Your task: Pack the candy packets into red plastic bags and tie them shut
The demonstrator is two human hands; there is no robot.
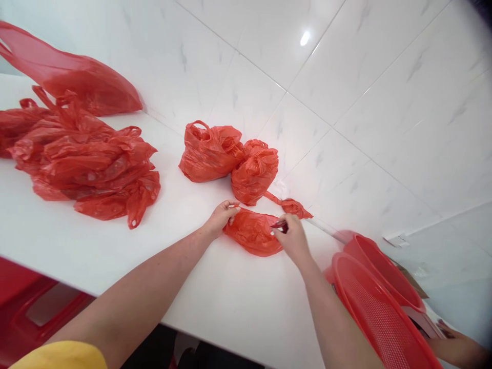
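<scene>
A small red plastic bag (251,233) lies flat on the white table (215,302) between my hands. My left hand (222,216) pinches its left edge with curled fingers. My right hand (291,237) grips its right side, fingers closed on the plastic near a twisted handle (294,206). Just beyond them sit two tied, filled red bags (209,152) (254,171), touching each other against the tiled wall.
A heap of loose red plastic bags (82,159) lies at the left, with one more bag (77,77) leaning on the wall behind it. Red mesh baskets (378,302) stand off the table's right end. Another person's hand (457,343) shows at the lower right. A red stool (26,318) sits lower left.
</scene>
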